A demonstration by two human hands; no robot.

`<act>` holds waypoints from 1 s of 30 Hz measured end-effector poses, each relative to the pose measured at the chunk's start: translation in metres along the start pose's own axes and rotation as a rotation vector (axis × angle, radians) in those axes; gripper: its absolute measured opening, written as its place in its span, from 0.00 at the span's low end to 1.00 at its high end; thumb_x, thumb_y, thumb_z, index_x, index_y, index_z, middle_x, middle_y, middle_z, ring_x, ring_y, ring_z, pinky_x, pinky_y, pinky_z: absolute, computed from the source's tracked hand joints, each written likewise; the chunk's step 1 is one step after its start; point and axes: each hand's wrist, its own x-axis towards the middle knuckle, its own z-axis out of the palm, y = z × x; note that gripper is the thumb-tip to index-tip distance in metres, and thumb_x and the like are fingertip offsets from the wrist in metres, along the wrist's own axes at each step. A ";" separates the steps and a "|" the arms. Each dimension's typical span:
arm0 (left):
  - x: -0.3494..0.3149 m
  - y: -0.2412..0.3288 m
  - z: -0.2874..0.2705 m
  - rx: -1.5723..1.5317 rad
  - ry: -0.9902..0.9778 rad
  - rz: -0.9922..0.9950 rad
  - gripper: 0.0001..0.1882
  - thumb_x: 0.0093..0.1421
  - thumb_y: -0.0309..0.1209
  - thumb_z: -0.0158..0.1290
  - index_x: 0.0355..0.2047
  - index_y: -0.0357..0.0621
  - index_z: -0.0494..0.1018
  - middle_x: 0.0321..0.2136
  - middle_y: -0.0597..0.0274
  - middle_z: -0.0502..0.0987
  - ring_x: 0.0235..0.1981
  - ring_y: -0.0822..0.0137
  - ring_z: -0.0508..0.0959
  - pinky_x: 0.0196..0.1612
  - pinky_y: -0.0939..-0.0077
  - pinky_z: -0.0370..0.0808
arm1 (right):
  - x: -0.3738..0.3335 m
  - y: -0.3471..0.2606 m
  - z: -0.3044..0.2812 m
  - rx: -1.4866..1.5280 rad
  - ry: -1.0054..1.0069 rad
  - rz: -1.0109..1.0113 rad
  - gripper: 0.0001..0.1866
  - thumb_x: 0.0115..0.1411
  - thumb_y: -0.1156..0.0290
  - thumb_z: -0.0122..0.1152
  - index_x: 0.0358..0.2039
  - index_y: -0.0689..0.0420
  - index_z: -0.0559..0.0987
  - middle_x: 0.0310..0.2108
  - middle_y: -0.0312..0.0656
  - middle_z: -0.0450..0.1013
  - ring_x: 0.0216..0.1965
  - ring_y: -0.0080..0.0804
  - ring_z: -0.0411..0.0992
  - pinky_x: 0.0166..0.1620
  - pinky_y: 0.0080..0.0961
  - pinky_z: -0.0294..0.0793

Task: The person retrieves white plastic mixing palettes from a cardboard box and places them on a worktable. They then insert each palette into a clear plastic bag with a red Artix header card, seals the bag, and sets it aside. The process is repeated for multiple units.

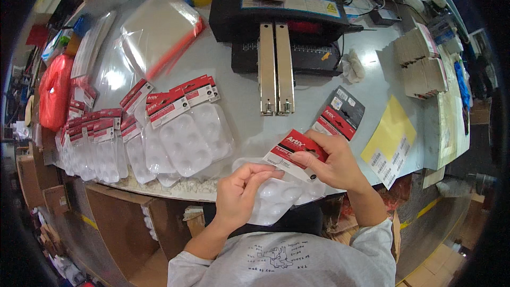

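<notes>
My left hand [237,195] pinches the top edge of a bagged white plastic palette with round wells [276,194], its thumb and forefinger at the lower left of a header card. My right hand [339,162] grips that red and white header card [297,146] at its right end, thumb on its face, fingers behind. The card lies tilted across the top of the palette at the table's front edge. Beyond my right hand lies a small pile of similar header cards [340,114], one with a dark side up. How the card meets the bag is partly hidden by my fingers.
At the back stands a black machine [228,13] with a red display and two metal rails [276,69] jutting forward. Carded palettes [191,133] lie in groups at left, near clear bags [159,26] and a red bag [55,90]. Right are a yellow label sheet [390,133] and card stacks [422,69].
</notes>
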 end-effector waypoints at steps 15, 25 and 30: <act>0.005 0.000 0.002 0.257 0.101 0.035 0.07 0.61 0.26 0.50 0.29 0.34 0.74 0.26 0.64 0.79 0.28 0.81 0.72 0.33 0.86 0.69 | 0.002 0.012 -0.002 -0.147 -0.098 -0.097 0.15 0.54 0.59 0.63 0.31 0.58 0.75 0.17 0.47 0.70 0.20 0.46 0.70 0.23 0.34 0.65; 0.005 -0.011 0.001 0.355 0.131 0.190 0.08 0.60 0.29 0.54 0.30 0.36 0.76 0.17 0.69 0.73 0.19 0.83 0.66 0.23 0.84 0.65 | 0.003 0.018 -0.009 -0.143 -0.088 -0.125 0.17 0.51 0.58 0.65 0.31 0.58 0.77 0.20 0.45 0.73 0.23 0.40 0.72 0.26 0.31 0.68; 0.013 -0.019 -0.008 0.159 0.365 0.131 0.10 0.61 0.30 0.52 0.31 0.33 0.75 0.21 0.72 0.74 0.24 0.82 0.67 0.28 0.85 0.65 | -0.011 0.032 -0.007 0.206 -0.096 0.310 0.14 0.54 0.65 0.64 0.34 0.63 0.80 0.26 0.41 0.77 0.24 0.25 0.75 0.26 0.20 0.70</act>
